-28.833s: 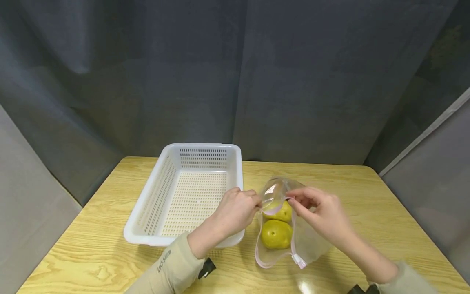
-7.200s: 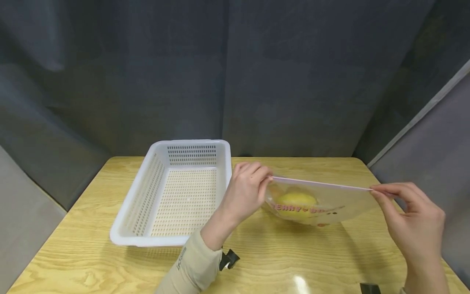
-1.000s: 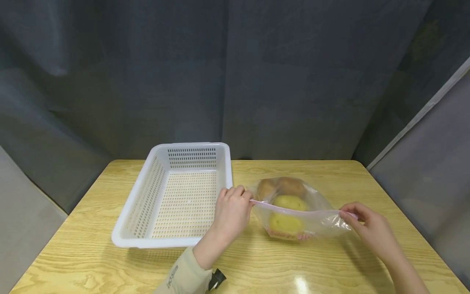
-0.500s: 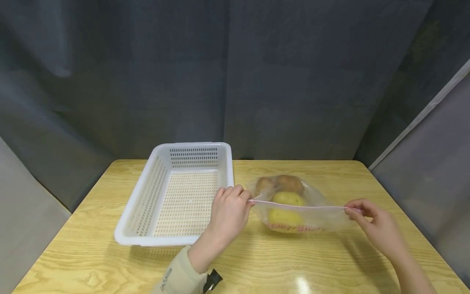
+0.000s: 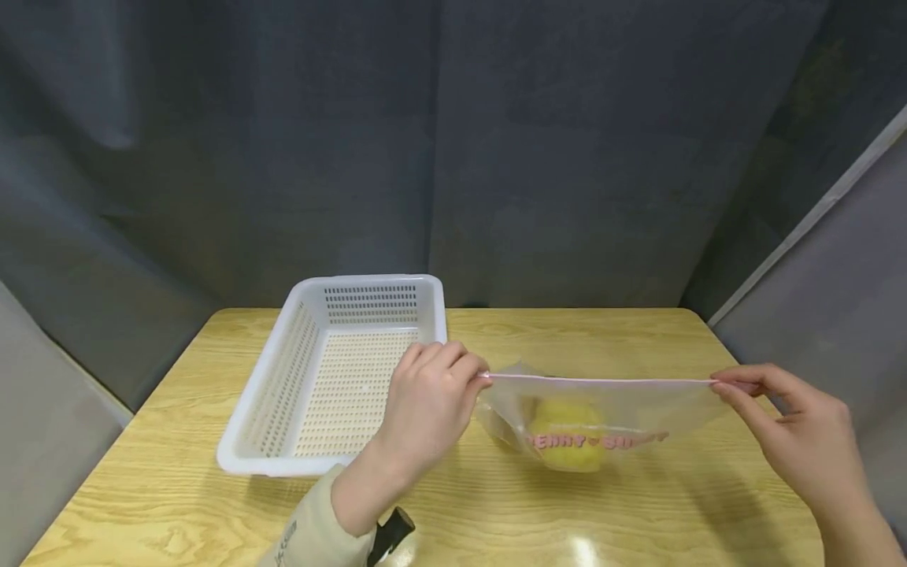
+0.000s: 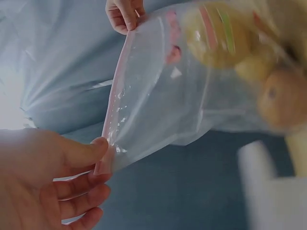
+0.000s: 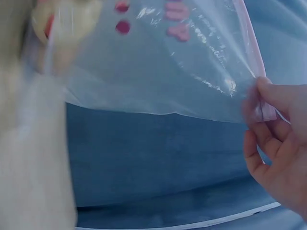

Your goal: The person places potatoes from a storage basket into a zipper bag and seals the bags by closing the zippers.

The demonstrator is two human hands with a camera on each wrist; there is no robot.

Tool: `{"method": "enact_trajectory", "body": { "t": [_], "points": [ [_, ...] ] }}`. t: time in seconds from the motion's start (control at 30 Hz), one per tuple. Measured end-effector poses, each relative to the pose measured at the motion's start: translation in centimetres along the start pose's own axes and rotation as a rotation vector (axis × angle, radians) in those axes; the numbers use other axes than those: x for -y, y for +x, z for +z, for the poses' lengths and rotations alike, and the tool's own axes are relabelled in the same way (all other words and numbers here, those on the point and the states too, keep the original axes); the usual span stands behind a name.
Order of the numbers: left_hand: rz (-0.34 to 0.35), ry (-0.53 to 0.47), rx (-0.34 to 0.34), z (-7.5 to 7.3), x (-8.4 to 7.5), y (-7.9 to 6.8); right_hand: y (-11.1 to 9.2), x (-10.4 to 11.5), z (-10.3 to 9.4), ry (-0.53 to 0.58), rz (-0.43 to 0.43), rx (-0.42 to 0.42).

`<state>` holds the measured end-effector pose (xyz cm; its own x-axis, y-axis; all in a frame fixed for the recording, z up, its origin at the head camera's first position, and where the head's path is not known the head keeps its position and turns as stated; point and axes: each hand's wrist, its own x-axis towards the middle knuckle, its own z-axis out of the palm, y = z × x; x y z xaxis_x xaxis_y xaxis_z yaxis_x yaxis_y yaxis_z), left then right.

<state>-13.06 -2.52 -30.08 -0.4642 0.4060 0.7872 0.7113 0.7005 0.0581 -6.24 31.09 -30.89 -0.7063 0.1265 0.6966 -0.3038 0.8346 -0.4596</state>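
A clear zip bag [image 5: 659, 413] with a pink top strip [image 5: 595, 380] and pink lettering hangs stretched between both hands. My left hand [image 5: 428, 394] pinches the strip's left end between thumb and fingers. At the opposite end, my right hand [image 5: 794, 425] pinches the corner. Inside lies yellow, rounded produce [image 5: 567, 429], blurred by the plastic. The left wrist view shows a brown rounded piece [image 6: 283, 98] in the bag too; I cannot tell its kind. The strip is straight and looks closed along its length.
A white perforated plastic basket [image 5: 244, 417] stands on the wooden table [image 5: 496, 512], just left of the bag and partly behind my left hand. Dark cloth [image 5: 425, 157] hangs behind the table, and grey panels [image 5: 843, 260] flank it.
About 29 seconds ago the bag's mouth gaped; now its strip is drawn straight. In the last second the right hand moved right and up, pulling the strip taut and turning the lettering toward me.
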Motion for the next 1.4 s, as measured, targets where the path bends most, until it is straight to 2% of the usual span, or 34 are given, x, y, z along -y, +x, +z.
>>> {"method": "enact_trajectory", "body": {
  "t": [0.23,0.4,0.5,0.53,0.63,0.73,0.83,0.97,1.3,1.4],
  "points": [
    [0.023,-0.030,-0.034,-2.8,-0.2,1.4,1.1,2.1,-1.6,0.064,-0.149,-0.095],
    [0.029,-0.081,-0.043,-4.6,-0.5,1.7,1.5,2.9,-2.5,0.209,-0.174,-0.122],
    [0.042,-0.090,-0.031,-5.2,-0.6,2.0,1.9,3.1,-2.8,0.226,-0.165,-0.116],
    [0.046,-0.085,-0.019,-5.3,-0.5,2.2,2.0,3.1,-2.8,0.196,-0.162,-0.106],
    [0.055,-0.053,0.025,-4.9,-0.2,2.9,2.4,2.8,-2.3,0.126,-0.113,-0.078],
    [0.053,-0.011,0.073,-4.0,0.4,3.7,2.9,2.1,-1.5,0.063,-0.051,-0.043],
    [0.038,0.011,0.115,-3.0,1.1,4.5,3.5,1.2,-0.7,0.035,-0.028,-0.019],
    [0.012,0.027,0.187,-2.2,1.8,5.5,4.6,0.1,0.2,0.026,-0.033,0.018],
    [-0.063,0.042,0.378,-1.0,3.0,7.7,6.5,-1.4,1.2,0.025,0.170,0.207],
    [-0.087,0.031,0.426,-0.2,3.6,8.4,7.0,-1.9,1.8,0.017,0.196,0.238]
  ]
}}
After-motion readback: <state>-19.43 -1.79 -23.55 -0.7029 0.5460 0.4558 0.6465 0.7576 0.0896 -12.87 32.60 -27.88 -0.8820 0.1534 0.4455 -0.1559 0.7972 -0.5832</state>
